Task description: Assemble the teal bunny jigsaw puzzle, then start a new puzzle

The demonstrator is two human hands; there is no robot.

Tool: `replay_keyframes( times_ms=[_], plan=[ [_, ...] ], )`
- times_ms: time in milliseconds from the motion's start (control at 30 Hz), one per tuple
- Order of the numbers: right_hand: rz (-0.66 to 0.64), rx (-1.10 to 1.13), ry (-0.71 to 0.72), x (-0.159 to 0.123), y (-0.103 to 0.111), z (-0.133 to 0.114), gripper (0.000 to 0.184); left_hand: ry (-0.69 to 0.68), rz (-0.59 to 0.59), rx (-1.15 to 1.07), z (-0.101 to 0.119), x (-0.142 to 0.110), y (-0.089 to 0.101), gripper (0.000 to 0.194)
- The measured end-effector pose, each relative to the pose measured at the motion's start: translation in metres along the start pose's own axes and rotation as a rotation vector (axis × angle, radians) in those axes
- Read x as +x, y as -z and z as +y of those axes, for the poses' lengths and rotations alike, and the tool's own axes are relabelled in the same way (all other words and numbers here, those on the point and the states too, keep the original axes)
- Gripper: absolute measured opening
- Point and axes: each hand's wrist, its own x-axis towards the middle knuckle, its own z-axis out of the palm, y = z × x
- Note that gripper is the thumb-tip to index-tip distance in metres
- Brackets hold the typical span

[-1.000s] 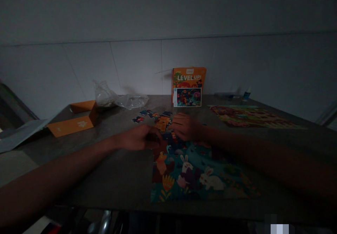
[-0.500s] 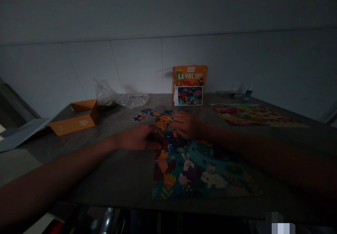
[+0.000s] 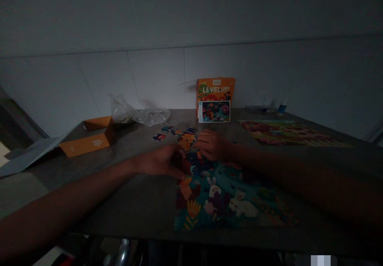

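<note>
A partly joined jigsaw puzzle with rabbits, flowers and a fox lies before me on the table. At its left edge is my left hand, thumb and forefinger spread apart; the thumb touches the puzzle just above the fox. My right hand is over the puzzle's upper part, fingers curled with their tips down on a puzzle piece, mostly hidden beneath them. Orange puzzle pieces lie beside those fingertips. Several loose dark puzzle pieces are scattered farther back.
An orange box stands at the back with a picture card leaning on it. On the left are an open orange tray and clear plastic bags. Another puzzle lies right, with a small bottle behind.
My left hand's thumb has slid slightly down and its fingers have spread wider along the puzzle's left edge. The right hand stays nearly in place. The view has tilted up slightly.
</note>
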Motion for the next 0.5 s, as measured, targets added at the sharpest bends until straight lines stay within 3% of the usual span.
replay_keyframes(
  times_ms=[167, 333, 500],
  plan=[
    [0.037, 0.031, -0.016, -0.001, -0.003, 0.001, 0.019, -0.052, 0.041, -0.171, -0.005, 0.005, 0.004, 0.026],
    [0.058, 0.055, -0.038, -0.002, -0.005, 0.002, 0.019, 0.012, 0.144, -0.192, -0.019, 0.009, 0.029, 0.014],
    [0.058, 0.062, -0.029, -0.002, -0.004, 0.003, 0.019, 0.09, 0.002, -0.058, -0.032, 0.011, 0.044, 0.011]
  ],
)
